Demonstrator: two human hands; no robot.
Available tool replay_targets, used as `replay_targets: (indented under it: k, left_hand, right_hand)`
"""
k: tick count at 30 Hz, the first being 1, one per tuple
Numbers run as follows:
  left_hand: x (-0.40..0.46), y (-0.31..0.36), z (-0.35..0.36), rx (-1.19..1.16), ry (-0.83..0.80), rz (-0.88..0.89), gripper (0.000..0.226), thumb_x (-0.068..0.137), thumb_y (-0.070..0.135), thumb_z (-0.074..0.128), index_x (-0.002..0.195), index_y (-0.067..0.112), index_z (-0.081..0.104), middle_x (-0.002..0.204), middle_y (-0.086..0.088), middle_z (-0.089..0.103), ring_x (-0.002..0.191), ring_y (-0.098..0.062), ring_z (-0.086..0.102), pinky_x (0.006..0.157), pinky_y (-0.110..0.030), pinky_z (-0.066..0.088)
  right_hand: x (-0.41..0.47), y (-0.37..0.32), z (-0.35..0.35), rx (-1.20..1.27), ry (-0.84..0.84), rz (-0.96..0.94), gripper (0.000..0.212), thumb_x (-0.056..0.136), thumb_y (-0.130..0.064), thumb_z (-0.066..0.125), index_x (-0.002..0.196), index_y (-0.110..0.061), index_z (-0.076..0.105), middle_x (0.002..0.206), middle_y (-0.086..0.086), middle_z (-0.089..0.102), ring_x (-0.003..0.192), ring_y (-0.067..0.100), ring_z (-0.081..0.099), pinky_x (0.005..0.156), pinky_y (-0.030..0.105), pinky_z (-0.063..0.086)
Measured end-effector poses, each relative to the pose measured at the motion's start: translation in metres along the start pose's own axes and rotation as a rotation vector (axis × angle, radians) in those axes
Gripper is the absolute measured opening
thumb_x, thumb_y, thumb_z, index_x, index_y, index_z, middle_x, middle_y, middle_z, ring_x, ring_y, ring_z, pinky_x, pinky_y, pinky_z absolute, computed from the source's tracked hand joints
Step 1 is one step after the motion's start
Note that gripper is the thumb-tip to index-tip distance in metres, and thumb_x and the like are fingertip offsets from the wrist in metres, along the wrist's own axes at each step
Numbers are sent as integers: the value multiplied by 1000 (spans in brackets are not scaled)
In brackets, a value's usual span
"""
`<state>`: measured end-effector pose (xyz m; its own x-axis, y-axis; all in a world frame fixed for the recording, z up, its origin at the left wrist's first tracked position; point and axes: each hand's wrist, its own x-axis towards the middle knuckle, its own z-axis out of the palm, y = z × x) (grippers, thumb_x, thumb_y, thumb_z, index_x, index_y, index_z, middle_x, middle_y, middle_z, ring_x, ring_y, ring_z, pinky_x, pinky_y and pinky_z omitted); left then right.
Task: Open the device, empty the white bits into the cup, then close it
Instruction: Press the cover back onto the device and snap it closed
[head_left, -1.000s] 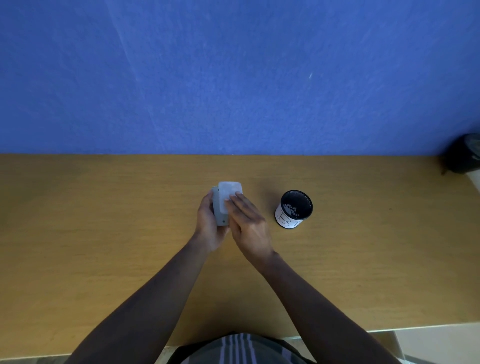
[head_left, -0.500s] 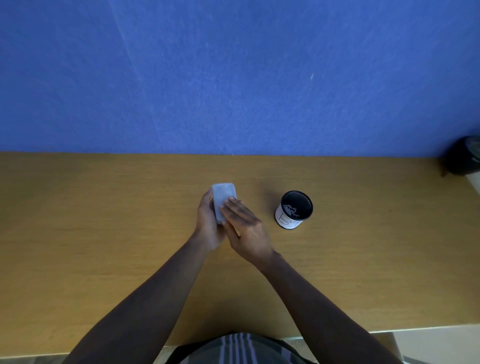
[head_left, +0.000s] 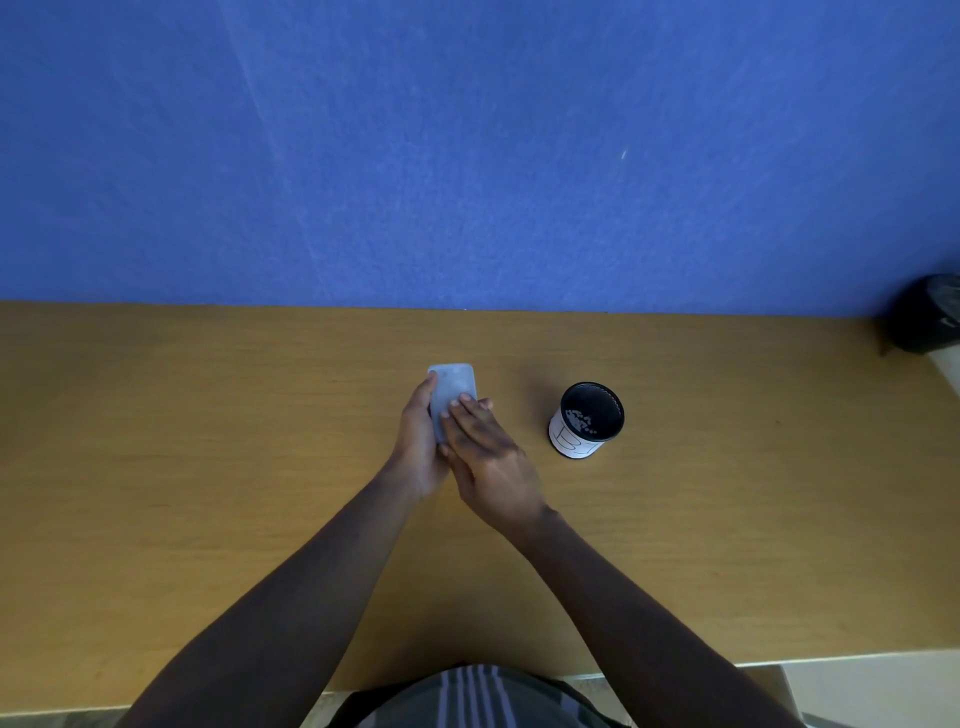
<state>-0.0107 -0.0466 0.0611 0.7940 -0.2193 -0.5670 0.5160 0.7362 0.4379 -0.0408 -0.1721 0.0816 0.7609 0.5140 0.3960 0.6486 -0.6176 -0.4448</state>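
A small pale grey device (head_left: 453, 387) with rounded corners stands on the wooden table (head_left: 208, 467), its flat face toward me. My left hand (head_left: 418, 447) grips its left side and back. My right hand (head_left: 488, 460) lies flat over its lower front, fingertips pressing on the face. The device's lid looks flush with the body. To the right, apart from both hands, stands a cup (head_left: 587, 420) with a black inside and a white wall; white bits lie at its bottom.
A blue wall rises right behind the table's far edge. A dark round object (head_left: 930, 314) sits at the far right corner. The table's near edge runs just in front of my striped shirt.
The pale lid, raised and offset to the right a second ago, has come down onto the device body. My right hand's fingers have slid up over the front face.
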Motion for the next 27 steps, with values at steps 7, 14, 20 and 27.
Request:
replay_targets:
  k: [7, 14, 20, 27]
  left_hand:
    - [0, -3, -2, -3, 27, -1, 80, 80, 66, 56, 116, -6, 61, 97, -13, 69, 92, -22, 68, 84, -32, 52]
    - [-3, -7, -3, 11, 66, 5, 84, 83, 66, 53, 123, -7, 60, 97, -12, 73, 91, -20, 71, 78, -30, 55]
    - [-1, -11, -3, 8, 66, 10, 83, 86, 66, 50, 122, -7, 61, 102, -13, 74, 98, -21, 70, 86, -32, 52]
    - [4, -17, -11, 111, 123, 60, 79, 84, 67, 51, 111, -6, 68, 107, -16, 74, 102, -25, 71, 74, -29, 58]
  right_hand:
    - [-5, 2, 9, -89, 8, -21, 39, 86, 1, 66, 125, 6, 61, 130, 24, 61, 130, 37, 51, 107, 52, 44]
    - [-13, 4, 16, -167, 60, -94, 49, 79, 7, 71, 126, 2, 61, 131, 21, 61, 129, 34, 53, 103, 48, 48]
    - [-17, 12, 13, -244, 72, -159, 42, 90, -1, 41, 126, -1, 62, 132, 21, 61, 129, 35, 53, 103, 47, 48]
    - [-18, 17, 7, -64, -33, -131, 40, 84, 4, 61, 124, -1, 64, 134, 22, 59, 132, 35, 50, 110, 47, 41]
